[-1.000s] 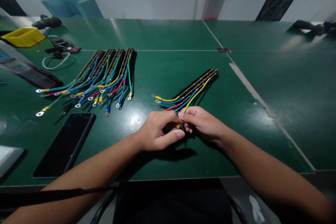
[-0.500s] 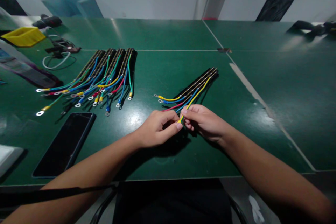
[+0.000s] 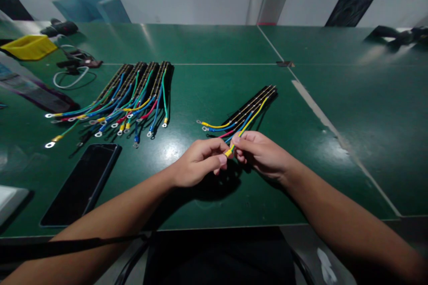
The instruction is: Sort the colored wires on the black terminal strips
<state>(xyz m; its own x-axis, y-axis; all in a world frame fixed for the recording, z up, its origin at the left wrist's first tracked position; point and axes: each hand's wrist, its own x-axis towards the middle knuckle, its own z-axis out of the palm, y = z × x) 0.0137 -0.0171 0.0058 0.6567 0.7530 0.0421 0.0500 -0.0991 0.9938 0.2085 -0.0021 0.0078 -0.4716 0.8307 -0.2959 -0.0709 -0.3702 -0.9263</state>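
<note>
A black terminal strip [image 3: 256,101] with yellow, blue and red wires lies slanted on the green table [image 3: 207,84]. My left hand [image 3: 197,162] and my right hand [image 3: 259,153] meet just below it. Both pinch the yellow-sleeved end [image 3: 228,152] of a yellow-green wire [image 3: 249,122] that runs up to the strip. Other wire ends with ring lugs [image 3: 203,124] stick out to the left of the strip.
Several similar strips with coloured wires [image 3: 133,93] lie at the left. A black phone [image 3: 82,182] lies near the front edge. A yellow bin [image 3: 30,46], cables [image 3: 72,69] and a black tool [image 3: 60,27] sit at far left. Dark objects [image 3: 397,35] rest at far right.
My hands have shifted slightly up toward the strip, and the wire's yellow end now shows more plainly between my fingertips.
</note>
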